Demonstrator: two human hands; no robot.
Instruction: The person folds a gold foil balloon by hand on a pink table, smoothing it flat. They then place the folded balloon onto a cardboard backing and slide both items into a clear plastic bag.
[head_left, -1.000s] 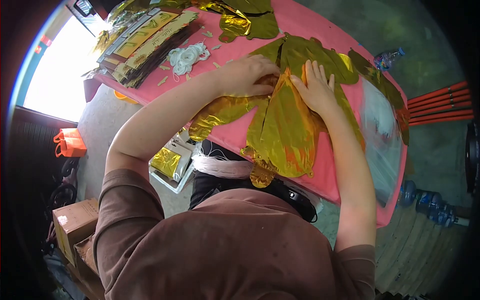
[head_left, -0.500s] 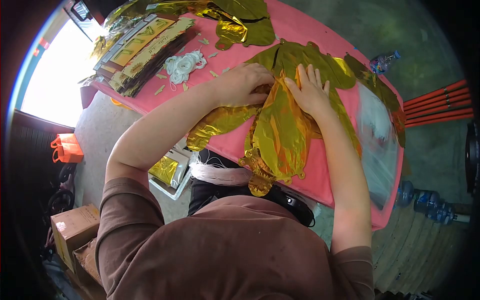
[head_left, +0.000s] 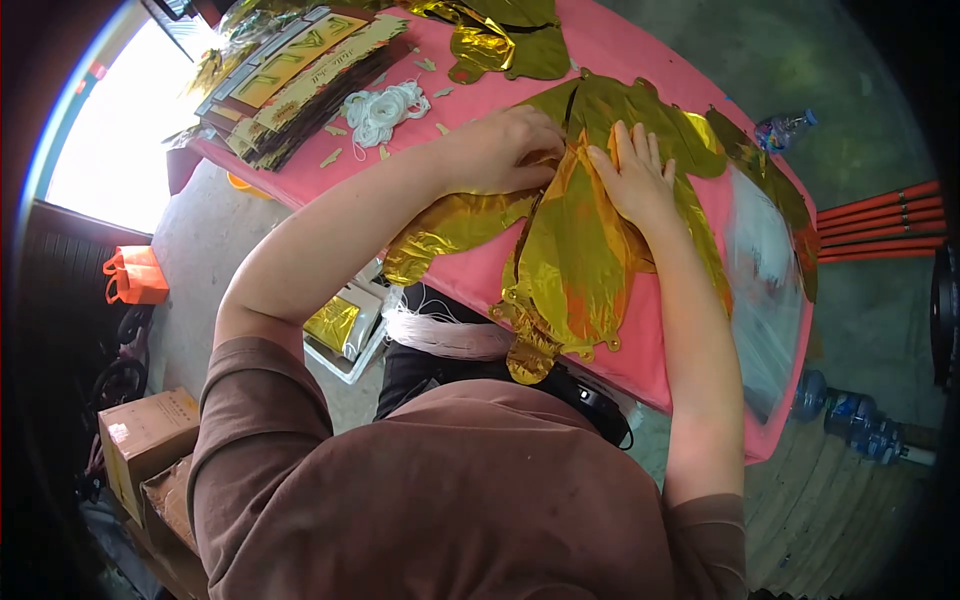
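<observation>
A flat gold foil balloon [head_left: 575,265] with orange patches lies across the pink-covered table, its small tabbed end hanging over the front edge. My left hand [head_left: 508,150] has its fingers curled down at the upper part of this foil, closed on it; the fingertips are partly hidden. My right hand [head_left: 638,178] rests on the foil just to the right, palm down with fingers stretched out. More gold foil sheets [head_left: 650,115] spread beneath and beyond both hands. Below my left forearm, another gold foil lobe [head_left: 455,235] lies on the table.
Printed cardboard packs [head_left: 300,95] and coiled white string [head_left: 383,112] lie at the table's back left. Clear plastic bags [head_left: 762,290] cover the right side. A bundle of white thread [head_left: 445,330] hangs at the front edge. On the floor are a white tray [head_left: 345,370] and cardboard boxes [head_left: 150,430].
The view has shifted slightly, so the table sits a little further right. Both hands keep nearly the same places on the foil, with the left fingers still curled and the right hand flat.
</observation>
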